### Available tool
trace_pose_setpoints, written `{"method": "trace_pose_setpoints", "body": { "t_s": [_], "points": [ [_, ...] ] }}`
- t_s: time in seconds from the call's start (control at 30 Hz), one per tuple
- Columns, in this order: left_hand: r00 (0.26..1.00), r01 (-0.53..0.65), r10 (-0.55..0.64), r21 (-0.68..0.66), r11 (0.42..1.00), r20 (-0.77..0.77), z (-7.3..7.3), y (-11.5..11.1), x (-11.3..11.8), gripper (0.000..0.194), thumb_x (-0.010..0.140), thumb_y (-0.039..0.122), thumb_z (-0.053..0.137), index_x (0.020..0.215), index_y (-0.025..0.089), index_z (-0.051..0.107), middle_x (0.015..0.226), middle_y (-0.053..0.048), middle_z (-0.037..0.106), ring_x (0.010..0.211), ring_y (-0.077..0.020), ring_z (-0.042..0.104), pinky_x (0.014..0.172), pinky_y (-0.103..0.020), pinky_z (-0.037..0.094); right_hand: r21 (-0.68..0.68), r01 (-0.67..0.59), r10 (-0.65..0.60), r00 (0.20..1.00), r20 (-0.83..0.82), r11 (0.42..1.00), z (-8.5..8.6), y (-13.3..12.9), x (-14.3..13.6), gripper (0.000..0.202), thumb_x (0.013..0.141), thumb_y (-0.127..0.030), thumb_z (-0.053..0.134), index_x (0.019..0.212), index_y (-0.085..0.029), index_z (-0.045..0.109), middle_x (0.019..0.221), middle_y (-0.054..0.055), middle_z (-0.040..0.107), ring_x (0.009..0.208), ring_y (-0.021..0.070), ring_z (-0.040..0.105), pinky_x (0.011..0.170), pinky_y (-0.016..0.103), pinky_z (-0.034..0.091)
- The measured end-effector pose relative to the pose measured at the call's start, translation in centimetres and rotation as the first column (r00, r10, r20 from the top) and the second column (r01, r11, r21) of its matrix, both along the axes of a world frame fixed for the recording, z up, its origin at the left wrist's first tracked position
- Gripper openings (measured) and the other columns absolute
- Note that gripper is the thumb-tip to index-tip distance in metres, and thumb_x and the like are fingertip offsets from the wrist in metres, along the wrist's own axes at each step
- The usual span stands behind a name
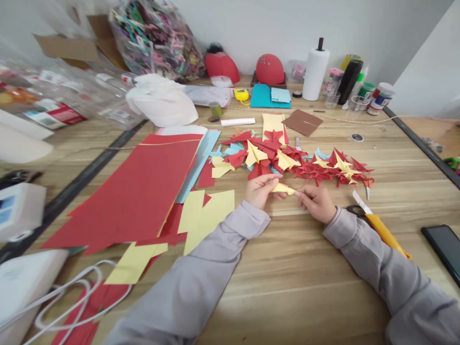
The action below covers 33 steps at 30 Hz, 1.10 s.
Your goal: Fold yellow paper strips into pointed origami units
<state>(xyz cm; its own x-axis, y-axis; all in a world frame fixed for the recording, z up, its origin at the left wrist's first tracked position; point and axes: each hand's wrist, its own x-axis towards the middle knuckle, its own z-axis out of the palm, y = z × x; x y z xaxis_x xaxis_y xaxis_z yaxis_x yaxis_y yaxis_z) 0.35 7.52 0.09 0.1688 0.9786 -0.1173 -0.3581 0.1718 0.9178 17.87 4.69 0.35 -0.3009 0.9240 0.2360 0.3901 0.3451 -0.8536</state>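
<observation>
Between my hands is a small piece of folded yellow paper (283, 189). My left hand (261, 190) grips its left part between thumb and fingers. With a pinch, my right hand (316, 202) holds the pointed right end. Just beyond lies a heap of folded paper pieces (258, 153), mostly red with some yellow and light blue. More red and yellow pointed paper shapes (341, 167) are piled to the right of it. Loose yellow paper sheets (215, 211) rest on the table left of my left hand.
Large red paper sheets (132, 187) cover the table's left part. An orange-handled utility knife (386, 235) and black scissors (355, 210) lie by my right sleeve; a phone (443, 249) is farther right. White cables (82, 297) coil at front left. A white roll (315, 74) stands at the back.
</observation>
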Motion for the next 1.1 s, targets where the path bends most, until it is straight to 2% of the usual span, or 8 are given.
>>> {"method": "trace_pose_setpoints", "body": {
  "t_s": [0.2,0.3,0.5,0.7,0.93,1.1],
  "points": [
    [0.998,0.039,-0.038,-0.016,0.999,0.041,0.18,0.00,-0.17,0.052,0.062,0.039,0.070,0.103,0.009,0.058,0.071,-0.009,0.070,0.052,-0.0188,0.065,0.042,-0.024,0.049,-0.058,0.040,-0.043,0.997,-0.057,0.998,-0.06,-0.03,0.02,0.030,0.083,-0.043,0.051,0.069,-0.017,0.057,0.052,0.001,0.059,0.040,0.0101,0.053,0.041,0.021,0.042],
    [0.996,0.048,-0.046,-0.018,0.999,0.082,0.29,0.03,-0.33,0.050,0.066,0.038,0.068,0.105,0.010,0.056,0.072,-0.010,0.070,0.055,-0.0197,0.066,0.044,-0.024,0.050,-0.107,0.049,-0.060,0.993,-0.103,0.993,-0.40,0.12,0.12,0.030,0.081,-0.045,0.053,0.072,-0.016,0.058,0.052,0.001,0.059,0.040,0.0098,0.052,0.040,0.021,0.041],
    [0.997,-0.018,0.020,-0.025,1.000,0.080,0.39,0.10,-0.17,0.039,0.063,0.040,0.070,0.084,0.009,0.061,0.065,-0.008,0.068,0.053,-0.0184,0.065,0.045,-0.023,0.050,-0.192,0.078,-0.125,0.961,-0.247,0.978,-0.58,0.43,0.03,0.033,0.077,-0.048,0.057,0.078,-0.016,0.058,0.052,-0.001,0.058,0.040,0.0086,0.051,0.041,0.021,0.043],
    [0.997,-0.033,0.034,-0.002,0.999,0.066,0.17,0.18,0.12,0.041,0.061,0.047,0.071,0.071,0.010,0.057,0.060,-0.006,0.066,0.051,-0.0176,0.064,0.045,-0.024,0.051,-0.218,0.052,-0.119,0.945,-0.305,0.975,-0.41,0.49,0.11,0.032,0.077,-0.047,0.058,0.077,-0.016,0.058,0.055,-0.001,0.060,0.041,0.0079,0.051,0.042,0.020,0.043],
    [0.998,-0.054,0.054,0.005,0.999,0.031,0.13,0.19,0.19,0.042,0.057,0.043,0.074,0.078,0.009,0.060,0.061,-0.007,0.068,0.047,-0.0155,0.063,0.040,-0.019,0.047,-0.282,0.006,-0.102,0.940,-0.326,0.959,0.10,0.39,0.13,0.033,0.074,-0.048,0.060,0.073,-0.015,0.059,0.053,-0.001,0.060,0.041,0.0077,0.050,0.042,0.020,0.042],
    [0.998,-0.007,0.010,-0.044,0.999,0.064,0.52,0.16,-0.04,0.042,0.057,0.032,0.076,0.087,0.009,0.061,0.064,-0.006,0.069,0.049,-0.0169,0.065,0.043,-0.021,0.050,-0.320,0.030,-0.145,0.928,-0.342,0.947,0.19,0.43,0.11,0.036,0.073,-0.052,0.060,0.069,-0.016,0.057,0.051,-0.001,0.059,0.039,0.0080,0.050,0.041,0.020,0.041]
  ]
}}
